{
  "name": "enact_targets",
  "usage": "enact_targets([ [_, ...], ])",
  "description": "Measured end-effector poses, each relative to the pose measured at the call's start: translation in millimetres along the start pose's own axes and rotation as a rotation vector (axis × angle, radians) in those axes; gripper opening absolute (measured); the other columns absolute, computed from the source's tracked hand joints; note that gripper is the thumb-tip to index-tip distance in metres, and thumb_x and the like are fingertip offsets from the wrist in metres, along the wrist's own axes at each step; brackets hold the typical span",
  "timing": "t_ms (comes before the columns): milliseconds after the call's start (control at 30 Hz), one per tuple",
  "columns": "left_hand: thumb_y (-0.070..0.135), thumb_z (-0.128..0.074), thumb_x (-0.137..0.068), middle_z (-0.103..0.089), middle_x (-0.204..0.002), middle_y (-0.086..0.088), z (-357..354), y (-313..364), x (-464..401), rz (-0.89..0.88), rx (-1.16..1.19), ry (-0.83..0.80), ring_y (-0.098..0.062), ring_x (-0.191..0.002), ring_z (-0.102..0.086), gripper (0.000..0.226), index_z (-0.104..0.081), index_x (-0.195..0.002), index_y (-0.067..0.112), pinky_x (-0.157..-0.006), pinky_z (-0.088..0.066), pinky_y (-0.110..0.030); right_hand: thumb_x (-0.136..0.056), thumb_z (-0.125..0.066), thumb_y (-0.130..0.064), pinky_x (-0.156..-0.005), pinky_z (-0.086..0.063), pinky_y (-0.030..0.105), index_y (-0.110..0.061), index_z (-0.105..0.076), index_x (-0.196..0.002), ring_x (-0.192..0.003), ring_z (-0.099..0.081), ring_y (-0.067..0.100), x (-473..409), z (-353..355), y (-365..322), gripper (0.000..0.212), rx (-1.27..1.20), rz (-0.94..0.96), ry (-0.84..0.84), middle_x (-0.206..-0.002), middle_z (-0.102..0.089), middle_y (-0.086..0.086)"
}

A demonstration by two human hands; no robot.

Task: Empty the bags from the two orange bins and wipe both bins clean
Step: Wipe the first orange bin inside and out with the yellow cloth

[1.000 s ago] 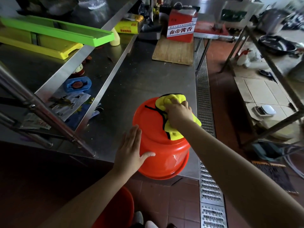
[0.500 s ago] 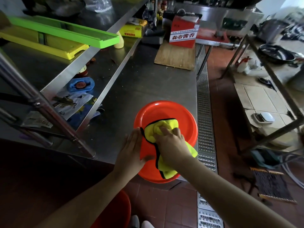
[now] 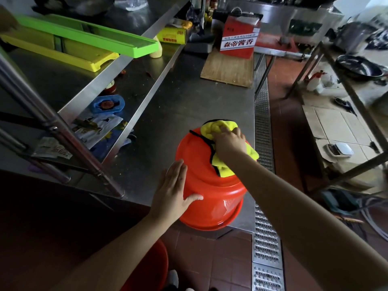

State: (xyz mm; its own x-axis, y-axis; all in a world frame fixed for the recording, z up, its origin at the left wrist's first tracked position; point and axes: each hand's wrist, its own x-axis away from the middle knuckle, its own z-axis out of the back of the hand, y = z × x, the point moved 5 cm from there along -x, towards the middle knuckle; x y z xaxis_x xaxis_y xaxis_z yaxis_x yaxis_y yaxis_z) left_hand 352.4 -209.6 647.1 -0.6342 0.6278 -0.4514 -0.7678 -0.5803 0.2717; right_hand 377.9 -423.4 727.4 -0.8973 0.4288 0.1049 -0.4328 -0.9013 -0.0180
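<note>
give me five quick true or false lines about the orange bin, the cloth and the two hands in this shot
1. The orange bin stands upside down on the steel counter. True.
2. The right hand presses a blue sponge on the bin. False: it presses a yellow cloth with black edging.
3. The left hand lies flat against the bin's side. True.
4. The bin sits in the middle of the counter, far from any edge. False: it sits at the near corner, its rim overhanging the edge.
5. The wooden board lies under the bin. False: it lies farther back on the counter, under a red box.
</note>
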Motion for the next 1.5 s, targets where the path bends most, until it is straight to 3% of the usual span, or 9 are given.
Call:
enact_targets([
  [267,0.078,-0.055,-0.076,-0.027,-0.158,-0.015,2,3,2,0.049,-0.012,-0.102,-0.025,-0.145,-0.028,0.109,-0.036,-0.147,-0.001,-0.117,-0.026,-0.046,-0.096,-0.042,-0.019,-0.098,-0.039,0.043,-0.036,-0.059,-0.125,-0.114,-0.040,0.034,89,-7,52,0.037,0.017,-0.005,-0.027,-0.134,-0.048,0.001],
  [567,0.080,-0.052,-0.073,0.003,-0.164,0.002,4,-1,6,0.196,0.229,-0.211,-0.016,-0.149,-0.009,0.115,-0.005,-0.156,0.016,-0.113,-0.028,-0.034,-0.084,-0.071,-0.020,-0.086,-0.051,0.052,-0.038,-0.062,-0.128,-0.101,-0.049,0.038,149,-25,-3,0.048,-0.142,0.272,0.145,-0.137,-0.055,-0.001],
  [633,0.084,-0.056,-0.066,-0.003,-0.165,0.001,0,-10,13,0.363,0.434,-0.227,-0.019,-0.149,-0.017,0.123,0.004,-0.155,0.026,-0.112,-0.035,-0.040,-0.086,-0.072,-0.023,-0.087,-0.052,0.051,-0.036,-0.063,-0.130,-0.103,-0.051,0.039,148,-25,-18,0.047,-0.058,0.331,0.185,-0.140,-0.056,0.001],
  [767,0.069,-0.077,-0.063,-0.038,-0.151,0.010,-7,-18,25,0.402,0.637,-0.224,-0.010,-0.138,-0.037,0.111,-0.025,-0.152,0.027,-0.105,-0.044,-0.042,-0.092,-0.066,-0.025,-0.095,-0.048,0.055,-0.037,-0.057,-0.137,-0.117,-0.048,0.041,131,-22,-47,0.048,0.045,0.432,0.173,-0.148,-0.048,0.003],
  [867,0.068,-0.075,-0.065,-0.034,-0.153,0.014,-8,-23,30,0.385,0.659,-0.206,-0.005,-0.139,-0.035,0.109,-0.021,-0.153,0.032,-0.109,-0.041,-0.035,-0.100,-0.050,-0.031,-0.106,-0.038,0.050,-0.043,-0.044,-0.144,-0.130,-0.034,0.038,106,-20,-65,0.047,0.124,0.451,0.098,-0.157,-0.032,-0.003],
  [1100,0.074,-0.064,-0.070,-0.011,-0.162,0.007,-22,-27,40,0.441,0.598,-0.257,-0.015,-0.146,-0.025,0.116,-0.002,-0.157,0.028,-0.111,-0.033,-0.024,-0.101,-0.046,-0.035,-0.103,-0.039,0.045,-0.045,-0.043,-0.143,-0.134,-0.032,0.037,38,-3,-88,0.043,0.255,0.481,0.032,-0.155,-0.031,-0.006],
  [1200,0.071,-0.059,-0.079,-0.008,-0.162,0.005,-14,-25,36,0.298,0.459,-0.105,-0.018,-0.149,-0.017,0.102,-0.010,-0.156,0.026,-0.113,-0.028,-0.028,-0.102,-0.044,-0.039,-0.103,-0.043,0.046,-0.044,-0.047,-0.141,-0.133,-0.034,0.036,19,3,-90,0.039,0.278,0.489,-0.019,-0.153,-0.032,-0.005],
  [1300,0.069,-0.058,-0.084,-0.031,-0.156,-0.001,0,-21,19,0.039,0.243,0.075,-0.021,-0.145,-0.028,0.082,-0.039,-0.146,0.018,-0.111,-0.039,-0.041,-0.102,-0.040,-0.044,-0.102,-0.045,0.046,-0.042,-0.050,-0.137,-0.135,-0.035,0.034,6,2,-94,0.037,0.310,0.521,-0.097,-0.150,-0.036,-0.007],
  [1500,0.065,-0.058,-0.086,-0.040,-0.148,-0.001,0,-22,-1,-0.129,0.153,0.028,-0.024,-0.142,-0.032,0.072,-0.046,-0.140,0.020,-0.108,-0.039,-0.047,-0.101,-0.041,-0.038,-0.100,-0.046,0.048,-0.048,-0.046,-0.138,-0.140,-0.030,0.034,-18,-3,-96,0.038,0.335,0.480,-0.217,-0.154,-0.031,-0.006],
])
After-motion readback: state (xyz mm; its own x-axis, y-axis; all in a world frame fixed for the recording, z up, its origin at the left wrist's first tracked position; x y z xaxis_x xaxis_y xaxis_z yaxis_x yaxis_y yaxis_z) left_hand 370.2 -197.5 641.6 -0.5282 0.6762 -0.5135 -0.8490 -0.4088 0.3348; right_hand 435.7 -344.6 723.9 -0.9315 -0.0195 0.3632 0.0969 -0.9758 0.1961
